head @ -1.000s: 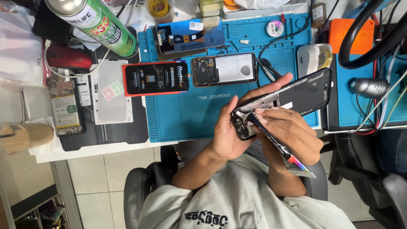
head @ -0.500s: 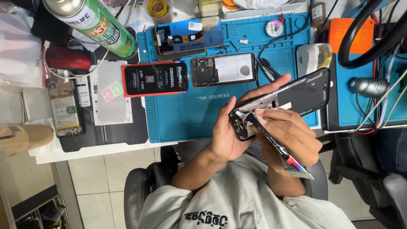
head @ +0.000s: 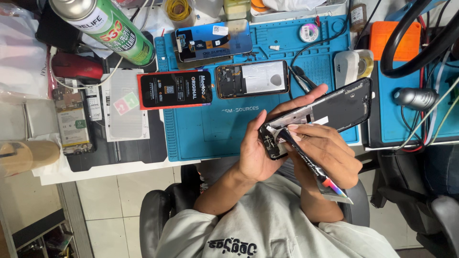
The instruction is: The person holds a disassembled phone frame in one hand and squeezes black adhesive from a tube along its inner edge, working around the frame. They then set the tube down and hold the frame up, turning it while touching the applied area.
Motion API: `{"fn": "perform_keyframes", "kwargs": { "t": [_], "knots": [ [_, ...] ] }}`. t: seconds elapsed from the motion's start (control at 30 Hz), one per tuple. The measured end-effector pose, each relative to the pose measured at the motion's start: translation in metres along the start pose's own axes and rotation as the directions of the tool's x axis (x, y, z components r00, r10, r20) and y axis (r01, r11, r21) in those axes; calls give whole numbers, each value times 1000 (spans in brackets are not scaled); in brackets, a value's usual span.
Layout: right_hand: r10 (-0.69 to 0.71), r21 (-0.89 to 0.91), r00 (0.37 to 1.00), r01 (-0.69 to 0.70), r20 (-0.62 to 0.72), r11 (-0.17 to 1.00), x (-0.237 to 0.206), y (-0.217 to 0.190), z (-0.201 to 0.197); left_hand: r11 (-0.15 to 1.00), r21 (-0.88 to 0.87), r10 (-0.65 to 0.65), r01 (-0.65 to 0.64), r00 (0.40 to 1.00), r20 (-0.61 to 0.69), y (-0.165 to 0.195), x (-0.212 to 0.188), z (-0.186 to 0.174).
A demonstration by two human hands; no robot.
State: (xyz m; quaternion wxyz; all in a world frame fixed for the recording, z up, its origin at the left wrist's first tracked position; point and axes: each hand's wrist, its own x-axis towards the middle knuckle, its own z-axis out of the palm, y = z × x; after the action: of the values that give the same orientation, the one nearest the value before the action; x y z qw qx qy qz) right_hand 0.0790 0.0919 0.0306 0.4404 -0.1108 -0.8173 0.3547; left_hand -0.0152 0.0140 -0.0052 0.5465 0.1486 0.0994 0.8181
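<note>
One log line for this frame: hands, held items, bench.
left hand: holds phone frame | right hand: squeezes glue tube onto frame end | above blue mat

black phone frame (head: 334, 107), blue work mat (head: 215, 129), green spray can (head: 107, 28), orange box (head: 394, 40)

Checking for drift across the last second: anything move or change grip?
No visible change. The left hand still holds the black phone frame tilted over the blue mat; the right hand still presses the glue tube tip to the frame's lower end. Phones and boxed part on the mat lie as before.
</note>
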Motion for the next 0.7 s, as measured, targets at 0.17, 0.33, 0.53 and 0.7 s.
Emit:
{"fn": "perform_keyframes", "kwargs": {
  "t": [0.17,0.33,0.53,0.7],
  "knots": [
    [3,9,998,-3,-67,1000,-1,1,2,1000,-18,-10,10,1000,-15,0,0,0],
    [18,-4,999,-18,-30,1000,-3,2,-1,1000,-14,-3,3,1000,-8,-1,0,0],
    [23,-19,998,-24,-58,1000,-5,4,0,999,-38,-15,14,1000,-14,-1,0,-1],
    [-10,-24,998,9,-62,1000,-6,4,1,1000,-27,1,-1,1000,-6,-2,-1,-2]
  ]
}}
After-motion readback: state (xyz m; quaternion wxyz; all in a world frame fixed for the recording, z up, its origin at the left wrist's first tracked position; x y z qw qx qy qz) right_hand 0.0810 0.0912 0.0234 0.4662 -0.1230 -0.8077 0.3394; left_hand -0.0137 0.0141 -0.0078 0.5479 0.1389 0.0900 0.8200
